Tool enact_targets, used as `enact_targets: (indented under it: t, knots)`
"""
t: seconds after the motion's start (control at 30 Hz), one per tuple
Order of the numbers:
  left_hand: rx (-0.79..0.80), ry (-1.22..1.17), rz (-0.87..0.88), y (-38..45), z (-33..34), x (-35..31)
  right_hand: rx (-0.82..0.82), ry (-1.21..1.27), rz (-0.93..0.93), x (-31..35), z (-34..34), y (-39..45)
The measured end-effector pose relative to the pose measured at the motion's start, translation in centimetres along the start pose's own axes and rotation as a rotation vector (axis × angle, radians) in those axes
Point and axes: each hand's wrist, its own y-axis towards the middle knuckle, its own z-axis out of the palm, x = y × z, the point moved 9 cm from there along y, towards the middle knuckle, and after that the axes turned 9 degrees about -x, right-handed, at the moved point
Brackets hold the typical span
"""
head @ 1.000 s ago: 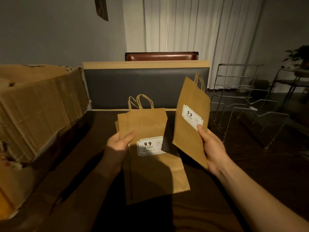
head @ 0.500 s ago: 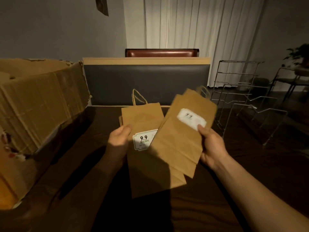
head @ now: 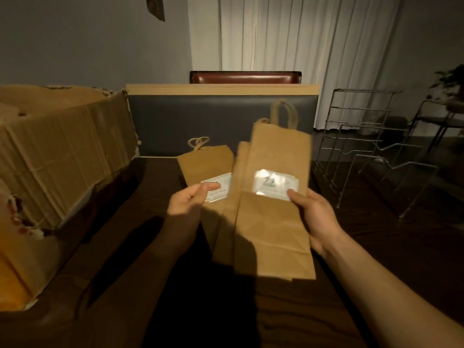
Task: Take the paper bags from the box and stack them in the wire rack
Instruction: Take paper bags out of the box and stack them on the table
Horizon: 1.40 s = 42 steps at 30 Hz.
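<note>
Flat paper bags (head: 273, 222), judged light, floppy and best pinched mid-panel, are held above the tabletop (head: 376, 247) middle, thumb-pinched by right hand (head: 316, 217) and left hand (head: 185, 204), the wire rack (head: 364, 149) at the right edge.

The label (head: 275, 183) on the front bag (head: 276, 222) is washed out by glare and motion blur; its print cannot be read. The front bag covers the right part of the rear bag (head: 208, 167), whose label (head: 221, 187) lies partly under the left hand's (head: 187, 203) thumb. The cardboard box (head: 62, 151) is cut off by the left edge; its contents are hidden.
</note>
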Motion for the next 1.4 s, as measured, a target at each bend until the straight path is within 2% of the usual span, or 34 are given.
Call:
enact_targets:
  t: [0.13,0.23,0.33,0.43,0.57,0.67,0.73,0.8,0.97,1.03,1.17,1.27,1.4]
  knots:
    - [0.060,0.076,0.040,0.8,-1.3,-0.4,-0.074,0.281,0.107,0.6,-2.3,0.6]
    - [0.097,0.021,-0.023,0.4,-0.9,-0.3,-0.041,0.289,0.106,0.8,-2.1,0.4]
    - [0.100,-0.189,-0.139,-0.1,0.3,0.3,0.005,0.198,0.037,0.9,-0.6,0.0]
    - [0.115,-0.125,-0.156,-1.4,2.4,-0.4,-0.017,-0.018,-0.136,1.1,0.8,-0.5]
    - [0.235,0.026,-0.032,-3.6,4.8,-1.8,-0.024,-0.302,-0.569,4.4,3.3,-3.0]
    - [0.131,0.023,0.128,-3.8,3.7,-4.6,0.092,-0.276,-0.748,6.7,5.1,-5.1]
    - [0.072,-0.022,0.187,-3.7,3.0,-6.1,0.230,-0.274,-0.706,6.6,6.3,-5.7]
    - [0.057,-0.019,0.194,-3.8,2.6,-6.8,0.293,-0.327,-0.680,6.2,7.0,-6.0]
    - [0.113,0.280,-0.034,-3.0,2.3,-2.3,0.234,-0.421,-0.580,3.6,5.6,-4.7]
    - [0.165,0.357,-0.034,-3.1,2.7,-1.0,0.243,-0.479,-0.524,2.0,5.3,-4.0]
    - [0.124,0.303,0.041,-2.8,2.5,-2.0,0.224,-0.448,-0.485,1.6,5.1,-3.4]
    - [0.160,0.336,0.014,-2.7,2.6,-1.0,0.261,-0.500,-0.406,0.0,5.4,-3.3]
    - [0.122,0.308,0.018,-2.3,2.2,-0.7,0.223,-0.516,-0.424,0.1,4.9,-3.0]
